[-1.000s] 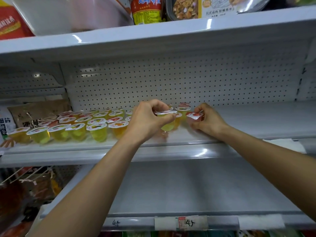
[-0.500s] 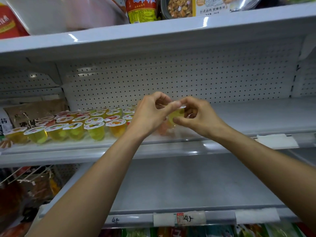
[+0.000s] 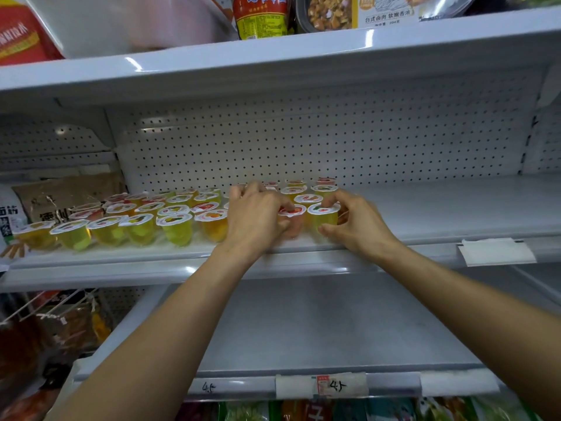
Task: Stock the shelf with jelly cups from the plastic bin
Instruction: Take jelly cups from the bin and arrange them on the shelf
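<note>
Centre band of frame: shelf point(image 3: 425, 208), white, w/ pegboard point(image 3: 334, 141) behind.

L hand point(image 3: 258, 220) at frame centre, back to cam, fingers curled. Thumb against lid edge of red cup point(image 3: 294, 220), gripping it. Fingertips hidden behind knuckles. Red cup upright, base down on shelf near front lip.

R hand point(image 3: 358, 226) just right of centre, pinching yellow cup point(image 3: 323, 219). Index hooked over far rim of lid, thumb low on near wall, remaining fingers loosely curled off to the right. Yellow cup upright on shelf, immediately right of red cup. Touching or only just beside: cannot tell.

Centre-left: cups point(image 3: 139, 226) in rows, lids up, mostly yellow/green, some red and orange. Front row along shelf lip, several rows deep toward pegboard. A few more visible above and behind both hands.

Upper left: bin point(image 3: 136, 22) on top shelf point(image 3: 303, 56), translucent white, contents not readable. Red packet point(image 3: 18, 34) at far upper left beside it. Right of bin: can point(image 3: 261, 13) w/ red/yellow label, then meal tray point(image 3: 364, 10) at top centre-right.

Far left, behind cups: brown bag point(image 3: 66, 196).

Bottom half of frame: lower shelf point(image 3: 318, 323), grey-white, under both forearms. On its front rail, bottom centre — tag point(image 3: 337, 385) w/ handwritten mark. Blank paper slip point(image 3: 496, 250) on front rail of shelf, right side of frame.
</note>
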Demonstrator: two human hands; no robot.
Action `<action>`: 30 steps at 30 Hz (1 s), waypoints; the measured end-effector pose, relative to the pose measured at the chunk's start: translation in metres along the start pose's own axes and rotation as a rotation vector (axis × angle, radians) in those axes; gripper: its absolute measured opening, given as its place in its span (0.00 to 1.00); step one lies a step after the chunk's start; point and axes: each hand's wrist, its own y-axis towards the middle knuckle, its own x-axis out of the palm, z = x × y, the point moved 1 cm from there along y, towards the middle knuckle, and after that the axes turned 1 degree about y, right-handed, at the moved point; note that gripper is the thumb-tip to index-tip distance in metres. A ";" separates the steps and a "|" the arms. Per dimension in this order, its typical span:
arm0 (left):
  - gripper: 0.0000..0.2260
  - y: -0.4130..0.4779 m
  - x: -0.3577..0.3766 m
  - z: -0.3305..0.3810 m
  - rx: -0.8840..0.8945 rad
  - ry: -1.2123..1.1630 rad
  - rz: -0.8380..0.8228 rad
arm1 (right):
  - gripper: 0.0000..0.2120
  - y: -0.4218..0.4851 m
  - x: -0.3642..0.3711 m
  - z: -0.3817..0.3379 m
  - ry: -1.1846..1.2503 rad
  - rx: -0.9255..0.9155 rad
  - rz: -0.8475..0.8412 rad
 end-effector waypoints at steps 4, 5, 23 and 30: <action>0.14 0.000 0.004 -0.003 0.012 -0.005 -0.013 | 0.16 -0.005 -0.004 -0.005 -0.117 0.018 -0.007; 0.14 0.000 0.005 -0.004 0.016 -0.010 -0.015 | 0.16 -0.006 -0.005 -0.007 -0.168 0.019 -0.012; 0.12 -0.162 -0.019 -0.124 -0.051 -0.264 -0.066 | 0.12 -0.101 0.082 -0.110 -0.441 -0.383 -0.002; 0.12 -0.278 0.007 -0.244 -0.248 -0.261 -0.377 | 0.11 -0.153 0.230 -0.146 -0.363 -0.375 -0.362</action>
